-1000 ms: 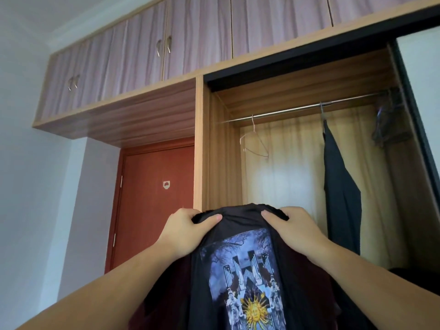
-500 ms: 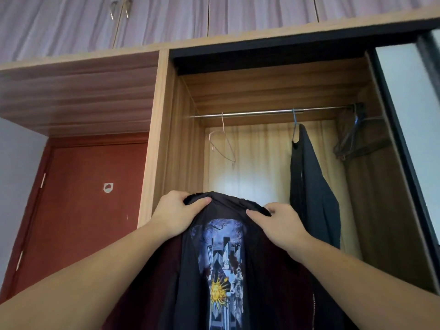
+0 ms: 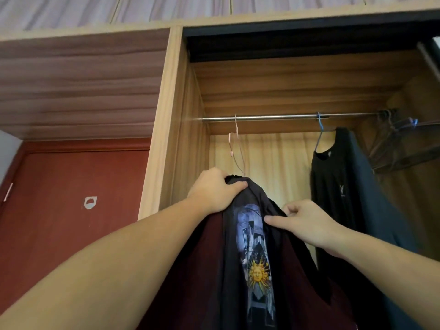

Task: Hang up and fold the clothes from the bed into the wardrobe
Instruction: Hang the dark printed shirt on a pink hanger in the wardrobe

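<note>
The wardrobe (image 3: 181, 96) fills most of the view, its open bay framed in light wood with a row of pale upper cabinets (image 3: 166, 8) running across twelve o'clock. At nine o'clock stands a red door (image 3: 59, 210) with a small white badge on it. Inside the bay a steel rail (image 3: 273, 117) runs across. At three o'clock a black top (image 3: 333, 186) hangs from a blue hanger (image 3: 320, 132), and beyond it, at the far right end of the rail, a bunch of bare hangers (image 3: 395, 139) crowds together. A pink wire hanger (image 3: 235, 144) hangs alone from the rail near the left end, just above the person's hands.

Down at six o'clock, held up in front of the bay and below the rail, is a dark shirt (image 3: 238, 258) with a printed panel showing a golden sun face. The left hand (image 3: 214, 189) grips the bunched top of the shirt, fingers curled over the cloth. The right hand (image 3: 307, 222), at about four o'clock from it, pinches the shirt's edge between thumb and fingers.
</note>
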The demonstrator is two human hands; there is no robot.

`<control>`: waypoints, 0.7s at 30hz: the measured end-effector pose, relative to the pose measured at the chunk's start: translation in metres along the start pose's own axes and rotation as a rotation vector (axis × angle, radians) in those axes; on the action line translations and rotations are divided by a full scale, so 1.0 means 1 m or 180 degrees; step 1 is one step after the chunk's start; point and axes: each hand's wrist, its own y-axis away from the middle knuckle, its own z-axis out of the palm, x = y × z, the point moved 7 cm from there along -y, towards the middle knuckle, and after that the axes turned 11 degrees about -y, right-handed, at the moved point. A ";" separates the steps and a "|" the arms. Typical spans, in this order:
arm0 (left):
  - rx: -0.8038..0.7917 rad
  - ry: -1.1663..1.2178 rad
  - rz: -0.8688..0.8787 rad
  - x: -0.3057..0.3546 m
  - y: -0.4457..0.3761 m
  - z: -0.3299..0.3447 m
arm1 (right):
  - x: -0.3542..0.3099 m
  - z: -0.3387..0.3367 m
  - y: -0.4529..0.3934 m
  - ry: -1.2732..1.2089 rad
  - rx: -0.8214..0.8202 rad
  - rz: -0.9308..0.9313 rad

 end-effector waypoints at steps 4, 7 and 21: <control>0.0203 -0.0382 -0.0116 -0.014 -0.037 0.001 | -0.008 0.028 -0.048 -0.0207 -0.0792 0.0378; 0.0359 -0.0803 -0.0241 -0.026 -0.066 -0.004 | -0.022 0.038 -0.084 -0.0384 -0.1102 0.0465; 0.0050 -0.1118 -0.0048 -0.056 -0.091 0.044 | -0.088 0.057 -0.215 -0.0872 0.0651 -0.0327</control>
